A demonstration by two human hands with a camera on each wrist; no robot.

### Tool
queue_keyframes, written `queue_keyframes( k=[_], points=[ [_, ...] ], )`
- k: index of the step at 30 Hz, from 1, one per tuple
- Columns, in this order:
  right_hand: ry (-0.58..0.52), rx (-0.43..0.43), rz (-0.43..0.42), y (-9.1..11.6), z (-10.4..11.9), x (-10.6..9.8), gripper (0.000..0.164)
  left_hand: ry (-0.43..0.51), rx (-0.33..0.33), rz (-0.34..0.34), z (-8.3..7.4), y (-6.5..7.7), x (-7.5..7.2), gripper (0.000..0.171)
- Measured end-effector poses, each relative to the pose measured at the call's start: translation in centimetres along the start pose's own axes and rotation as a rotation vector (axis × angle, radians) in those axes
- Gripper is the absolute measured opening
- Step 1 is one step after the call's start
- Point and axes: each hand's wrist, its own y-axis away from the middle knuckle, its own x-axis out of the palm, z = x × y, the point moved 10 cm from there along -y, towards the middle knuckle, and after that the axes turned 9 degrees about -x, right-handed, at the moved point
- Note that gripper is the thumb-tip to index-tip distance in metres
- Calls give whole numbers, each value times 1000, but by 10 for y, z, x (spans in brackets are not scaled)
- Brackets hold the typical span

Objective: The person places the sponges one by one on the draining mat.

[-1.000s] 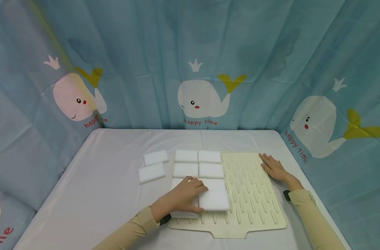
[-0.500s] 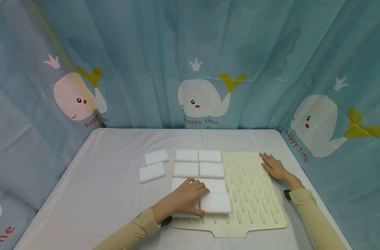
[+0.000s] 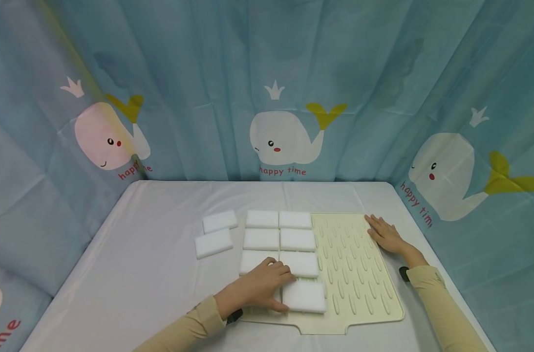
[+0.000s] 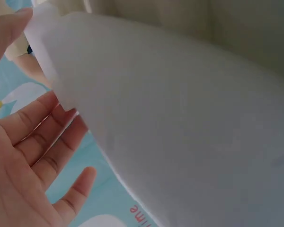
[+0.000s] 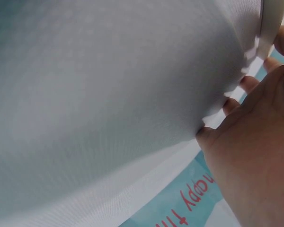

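Note:
In the head view a cream ridged mat [image 3: 346, 274] with a front tab lies on the white table. My left hand [image 3: 262, 283] pinches the left end of a white sponge [image 3: 304, 297] near the mat's front edge, thumb on its near side and fingertips on its far side. White sponges sit in two columns on the mat's left half, among them one just behind the held sponge [image 3: 299, 264]. My left hand covers part of the left column. My right hand [image 3: 384, 235] rests with straight fingers on the mat's far right edge.
Two loose white sponges, one in front [image 3: 214, 243] and one behind [image 3: 220, 221], lie left of the mat, touching or nearly so. Blue curtains [image 3: 205, 137] with whale prints stand around the table's back and sides.
The pinched sponge has come toward the mat's front edge with my left hand, baring more of the sponge behind it and a gap between them. My right hand stays put.

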Motion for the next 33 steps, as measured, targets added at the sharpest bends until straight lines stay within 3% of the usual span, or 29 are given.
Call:
queue_keyframes(
  k=[10,16,25,33],
  points=[
    [-2,-3,8,-1,-4,0,56,-15,-51,-1,6,-1,3,67],
    [0,-2,5,0,-5,1,56,6,-85,-22,15,2,-7,69],
    [-4,-12,2,1,0,0,55,109,-211,-57,55,17,-24,51],
    [-7,-22,-5,0,-1,2,55,159,-304,-161,98,40,-40,46]
  ],
)
